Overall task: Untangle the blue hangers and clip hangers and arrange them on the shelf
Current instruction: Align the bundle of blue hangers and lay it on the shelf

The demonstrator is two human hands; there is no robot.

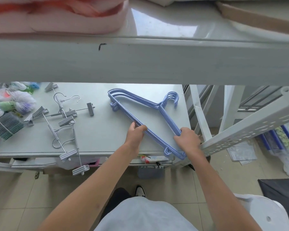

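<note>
A stack of blue hangers (140, 101) lies flat on the right half of the pale shelf (98, 135), hooks toward the back right. My left hand (136, 133) grips the stack's long bottom bar near its middle. My right hand (188, 139) grips the near shoulder arm close to the shelf's right edge. The stack's near corner overhangs the shelf front. To the left, several grey clip hangers (63, 117) with metal hooks lie crossed over one another, and two clips hang over the front edge.
An upper shelf beam (140, 60) crosses the view above. Packaged goods and a bundle of green-grey items (7, 125) crowd the shelf's left end. A perforated white rail (250, 124) slants at the right. Below is tiled floor, with a black bag at the lower right.
</note>
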